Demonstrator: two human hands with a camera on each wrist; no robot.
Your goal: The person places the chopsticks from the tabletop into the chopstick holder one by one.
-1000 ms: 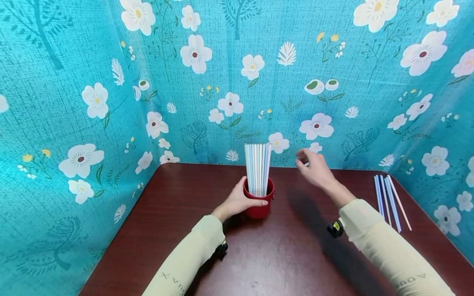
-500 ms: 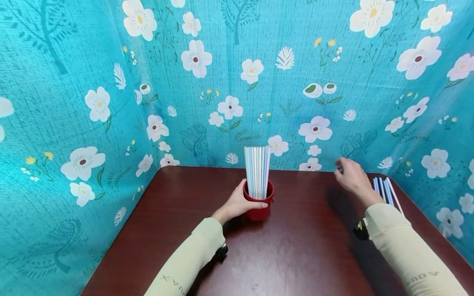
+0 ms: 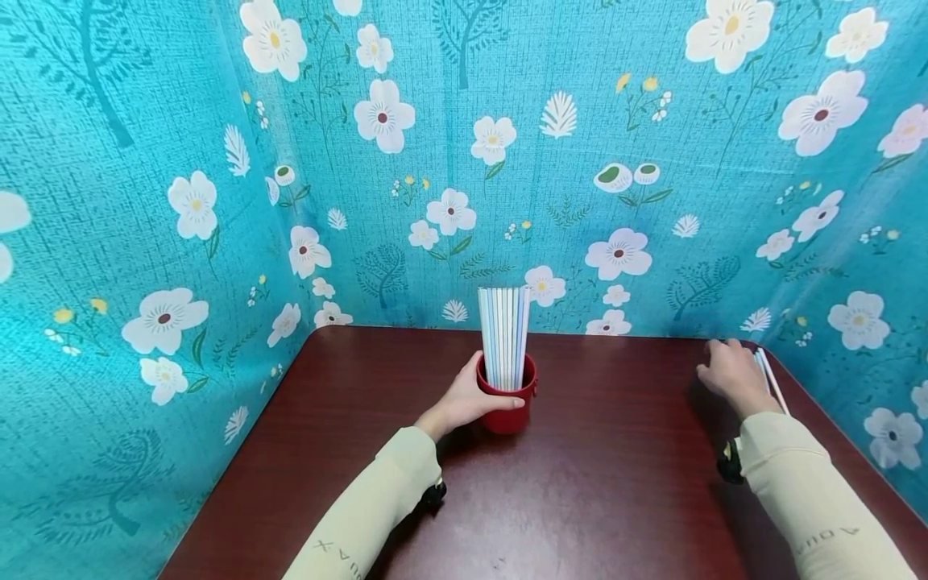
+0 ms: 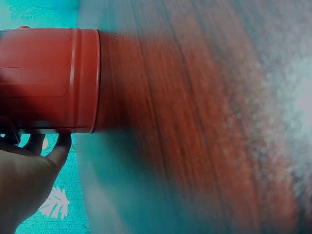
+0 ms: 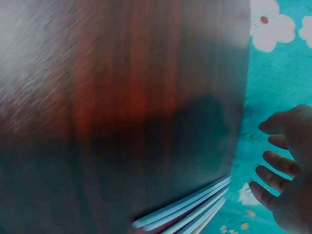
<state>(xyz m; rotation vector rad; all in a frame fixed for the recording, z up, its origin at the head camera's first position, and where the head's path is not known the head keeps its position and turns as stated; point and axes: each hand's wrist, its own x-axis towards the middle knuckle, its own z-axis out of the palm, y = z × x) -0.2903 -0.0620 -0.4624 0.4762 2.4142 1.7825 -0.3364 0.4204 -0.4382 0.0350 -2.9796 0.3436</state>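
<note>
Grasping with left hand [image 3: 466,395] a red cup [image 3: 505,420] of sticks [image 3: 503,338] near the tabletop's [image 3: 609,467] rear edge.
With empty, relaxed right hand [image 3: 734,376], in head view hiding most loose sticks [image 5: 192,203] near rear right corner; farther right than before.

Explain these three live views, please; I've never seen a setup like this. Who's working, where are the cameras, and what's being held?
There is no machine here: a person works with two bare hands. The wide picture comes from a camera on the head, looking forward and down. The other two come from the wrists, each looking at its own hand's work. The left hand grips a red cup on the dark table; a bundle of sticks stands in it. Loose sticks lie at the table's right side. The right hand is close to them, holding nothing.
</note>
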